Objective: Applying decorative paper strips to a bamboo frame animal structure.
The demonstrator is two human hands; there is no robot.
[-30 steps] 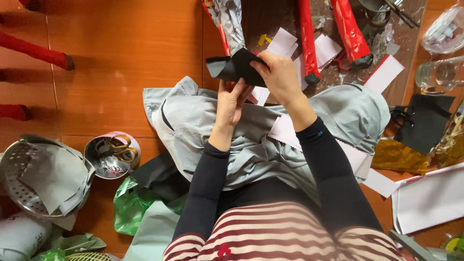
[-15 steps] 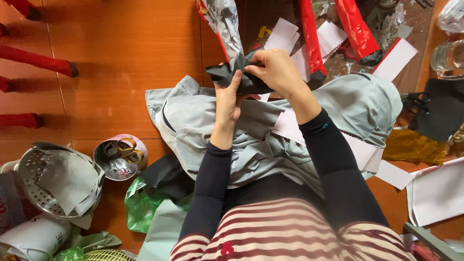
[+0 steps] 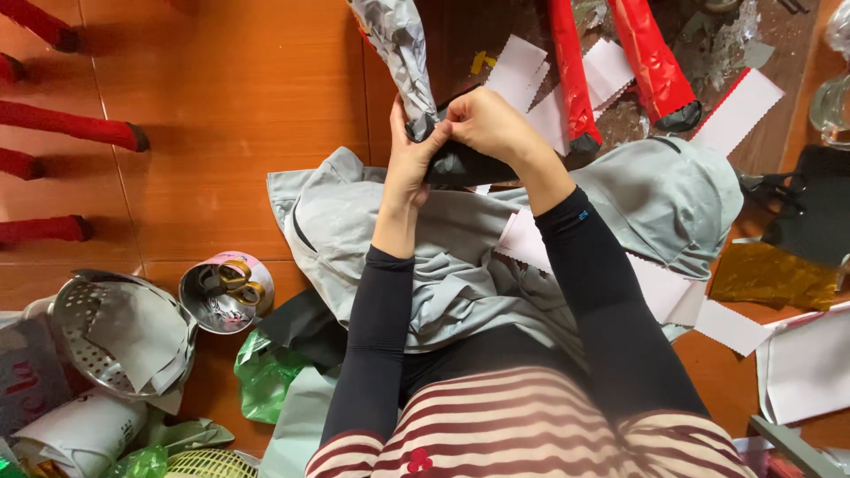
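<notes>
Both hands meet above my lap over a grey garment [image 3: 460,265]. My left hand [image 3: 409,159] and my right hand [image 3: 482,124] pinch a piece of dark paper [image 3: 469,166] against the lower end of a long cone wrapped in crinkled silver paper [image 3: 398,44]. The fingertips of both hands press together at the cone's tip. Most of the dark paper is hidden under my right hand.
Two red cones with dark tips [image 3: 655,62] lie at the upper right among white zigzag-edged paper strips [image 3: 739,111]. A tin holding scissors [image 3: 226,288] and a metal colander [image 3: 115,332] sit at the left. Gold paper [image 3: 770,274] lies at the right.
The hands have stayed clasped on the dark paper and shifted slightly down and toward the silver cone's tip. The view has moved a little to the right.
</notes>
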